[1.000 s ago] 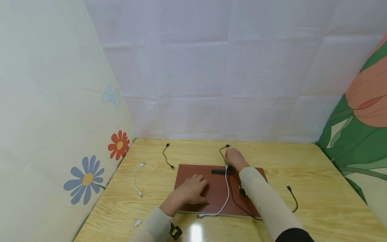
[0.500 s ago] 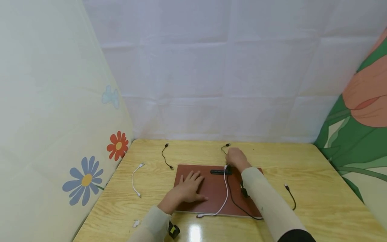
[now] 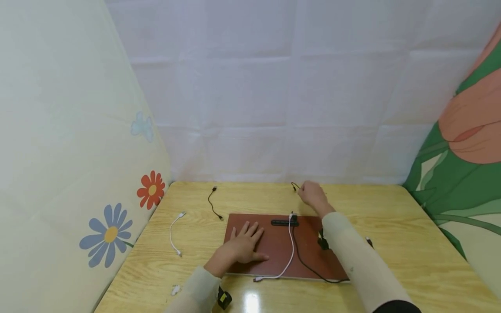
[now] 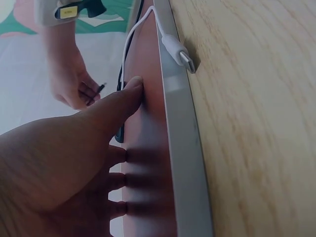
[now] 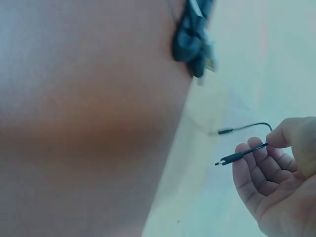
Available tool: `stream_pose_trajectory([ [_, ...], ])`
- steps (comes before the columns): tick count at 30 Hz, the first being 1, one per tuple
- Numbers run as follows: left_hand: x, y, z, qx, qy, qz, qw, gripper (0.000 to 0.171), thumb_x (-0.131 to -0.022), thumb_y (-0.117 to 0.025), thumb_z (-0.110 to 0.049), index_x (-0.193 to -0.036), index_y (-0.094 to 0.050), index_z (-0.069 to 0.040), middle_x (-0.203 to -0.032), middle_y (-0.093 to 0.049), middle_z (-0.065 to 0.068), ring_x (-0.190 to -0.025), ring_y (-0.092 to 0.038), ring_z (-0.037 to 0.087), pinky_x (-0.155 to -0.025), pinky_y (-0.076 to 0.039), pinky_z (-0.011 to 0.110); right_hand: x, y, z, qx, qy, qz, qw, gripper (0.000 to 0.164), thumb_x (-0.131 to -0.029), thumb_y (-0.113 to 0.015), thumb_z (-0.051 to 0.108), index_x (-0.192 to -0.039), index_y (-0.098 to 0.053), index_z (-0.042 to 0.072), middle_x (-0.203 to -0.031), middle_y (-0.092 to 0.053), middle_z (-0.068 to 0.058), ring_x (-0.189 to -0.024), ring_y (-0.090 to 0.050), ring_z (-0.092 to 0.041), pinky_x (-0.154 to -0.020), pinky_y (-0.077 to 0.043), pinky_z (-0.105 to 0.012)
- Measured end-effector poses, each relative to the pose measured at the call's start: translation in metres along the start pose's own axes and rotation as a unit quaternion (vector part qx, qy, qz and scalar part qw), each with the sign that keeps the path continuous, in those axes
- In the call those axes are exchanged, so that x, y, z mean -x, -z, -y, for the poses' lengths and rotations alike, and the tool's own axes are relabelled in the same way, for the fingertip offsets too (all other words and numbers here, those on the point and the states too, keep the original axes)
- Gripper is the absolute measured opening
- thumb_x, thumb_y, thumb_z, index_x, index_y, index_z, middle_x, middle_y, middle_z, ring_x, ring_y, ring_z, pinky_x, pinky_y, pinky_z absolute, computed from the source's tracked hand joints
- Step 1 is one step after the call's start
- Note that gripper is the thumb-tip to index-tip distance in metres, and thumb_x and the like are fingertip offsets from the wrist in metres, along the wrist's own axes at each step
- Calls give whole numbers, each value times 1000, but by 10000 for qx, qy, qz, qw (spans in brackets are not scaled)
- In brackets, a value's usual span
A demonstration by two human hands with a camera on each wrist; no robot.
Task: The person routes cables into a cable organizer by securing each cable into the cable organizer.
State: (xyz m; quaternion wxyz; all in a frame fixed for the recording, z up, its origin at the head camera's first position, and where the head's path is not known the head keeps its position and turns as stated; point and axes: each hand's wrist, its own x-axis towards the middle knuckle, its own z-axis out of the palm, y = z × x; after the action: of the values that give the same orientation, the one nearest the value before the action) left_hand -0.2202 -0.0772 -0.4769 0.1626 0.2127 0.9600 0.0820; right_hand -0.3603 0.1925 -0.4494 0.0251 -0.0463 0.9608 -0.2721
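My right hand (image 3: 312, 194) is over the table just behind the reddish-brown board (image 3: 274, 248). In the right wrist view it pinches a short black USB cable (image 5: 254, 149) between thumb and fingers. One small metal-tipped plug points out past the fingers, and the other end loops away behind. My left hand (image 3: 246, 248) lies on the left of the board with fingers spread, touching nothing else. Near the board's back edge sits a slim black USB hub (image 3: 278, 223). A white cable (image 3: 292, 250) runs from the hub's right end over the front edge, where its USB-C plug (image 4: 185, 60) sticks out.
A black cable (image 3: 307, 267) trails from the hub across the board to the right. Another short black cable (image 3: 211, 203) and a white one (image 3: 171, 234) lie at left. A black plug (image 3: 369, 241) shows by the right sleeve. White cloth (image 3: 235, 108) hangs behind the table.
My right hand has moved from the hub back and to the right, carrying the short black cable. My left hand has gone from slightly bent to spread on the board.
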Motion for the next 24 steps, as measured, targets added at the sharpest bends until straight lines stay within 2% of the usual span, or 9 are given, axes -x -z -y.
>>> stream_pose_trajectory([
  [3, -1, -2, 2, -120, 27, 11, 9999, 90, -92, -56, -69, -162, -25, -21, -169, -16, 5, -155, -12, 33, -119, -15, 66, 2, 7, 1, -144, 10, -155, 9998, 39, -94, -45, 8, -58, -33, 17, -53, -26, 4, -49, -23, -13, -51, -27, -29],
  [6, -1, -4, 3, -202, 47, 28, 9998, 90, -92, -54, -70, -162, -24, -22, -169, -16, 4, -156, -11, 33, -119, -15, 66, 5, 13, 1, -326, -58, -286, 9990, 28, -95, -45, 9, -67, -46, 11, -57, -41, 1, -51, -36, -14, -53, -34, -30],
  [8, -1, -4, 3, -231, 37, 25, 9997, 90, -92, -53, -70, -162, -24, -22, -169, -16, 5, -156, -11, 33, -118, -16, 66, 6, 17, 1, -502, -116, -342, 9981, 20, -97, -46, 11, -81, -56, 6, -67, -54, -4, -57, -49, -17, -55, -41, -31],
  [10, -1, -4, 3, -259, 27, 29, 9997, 90, -93, -53, -71, -162, -24, -22, -169, -16, 5, -156, -11, 33, -118, -16, 66, 7, 21, 0, -690, -149, -384, 9968, 20, -98, -46, 13, -98, -62, 1, -82, -65, -11, -68, -60, -21, -59, -47, -32],
  [13, 0, -4, 3, -294, 6, 3, 9996, 89, -93, -53, -71, -162, -24, -22, -169, -17, 6, -156, -11, 33, -118, -17, 66, 10, 26, 0, -952, -190, -443, 9943, 26, -98, -47, 15, -108, -64, -2, -97, -70, -16, -82, -66, -26, -63, -50, -32],
  [15, -1, -3, 3, -313, -5, -12, 9995, 89, -93, -53, -70, -162, -25, -22, -169, -17, 6, -155, -12, 34, -118, -17, 66, 11, 29, 0, -1065, -212, -484, 9929, 27, -97, -47, 15, -108, -65, -2, -97, -71, -16, -86, -65, -28, -65, -49, -33],
  [19, 0, -3, 3, -326, -17, -41, 9995, 88, -93, -54, -69, -162, -25, -21, -169, -18, 6, -155, -13, 33, -118, -18, 66, 13, 32, -1, -1333, -300, -505, 9893, 25, -97, -48, 15, -102, -67, 0, -89, -71, -12, -83, -62, -27, -67, -46, -34],
  [24, 0, -3, 3, -346, -25, -45, 9994, 88, -93, -54, -68, -162, -26, -21, -169, -19, 6, -155, -13, 33, -118, -18, 66, 18, 33, 2, -1749, -412, -530, 9823, 26, -101, -47, 16, -104, -67, 0, -89, -71, -10, -84, -65, -26, -73, -50, -36],
])
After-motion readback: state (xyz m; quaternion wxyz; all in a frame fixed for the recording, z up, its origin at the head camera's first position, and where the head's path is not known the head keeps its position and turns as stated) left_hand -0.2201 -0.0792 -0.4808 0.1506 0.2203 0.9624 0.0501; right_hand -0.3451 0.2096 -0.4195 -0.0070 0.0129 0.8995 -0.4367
